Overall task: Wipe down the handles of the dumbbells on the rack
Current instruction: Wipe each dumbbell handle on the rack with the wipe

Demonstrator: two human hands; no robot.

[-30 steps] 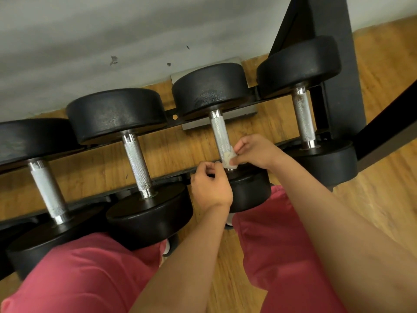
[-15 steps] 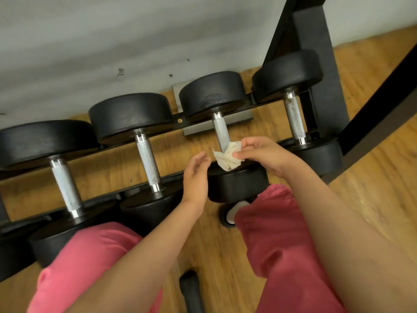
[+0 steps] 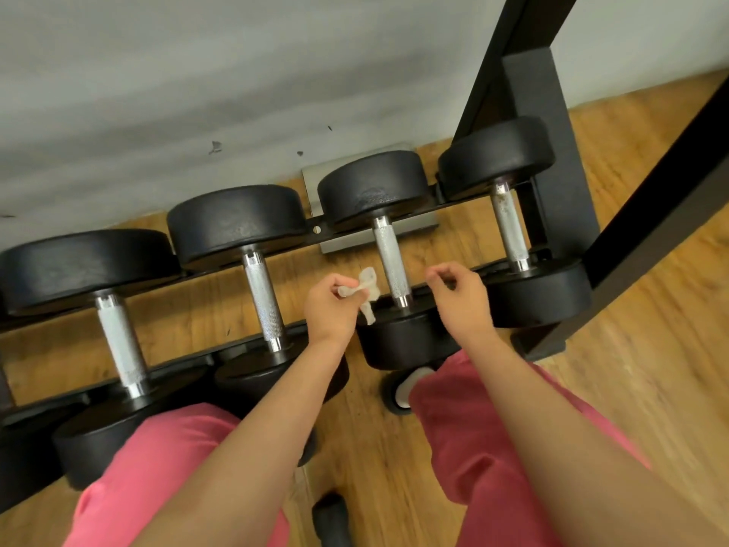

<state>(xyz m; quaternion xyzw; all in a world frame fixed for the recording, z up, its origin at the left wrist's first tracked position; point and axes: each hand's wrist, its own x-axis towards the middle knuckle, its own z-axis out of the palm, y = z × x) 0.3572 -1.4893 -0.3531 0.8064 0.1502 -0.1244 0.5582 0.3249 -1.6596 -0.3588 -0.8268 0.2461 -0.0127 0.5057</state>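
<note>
One handle (image 3: 390, 258) between left hand (image 3: 331, 309), pinching wipe (image 3: 369, 286), and right hand (image 3: 461, 298)

The wipe (image 3: 367, 288) passed from the right hand (image 3: 459, 296) to the left hand (image 3: 331, 309), which pinched it just left of the dumbbell handle (image 3: 392, 262). The right hand came away empty to that handle's right, fingers loosely curled.

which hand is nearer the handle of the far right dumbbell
Right. The right hand hovers just below and left of that handle, holding nothing. The left hand is farther left, past the neighbouring handle, pinching a white wipe.
</note>
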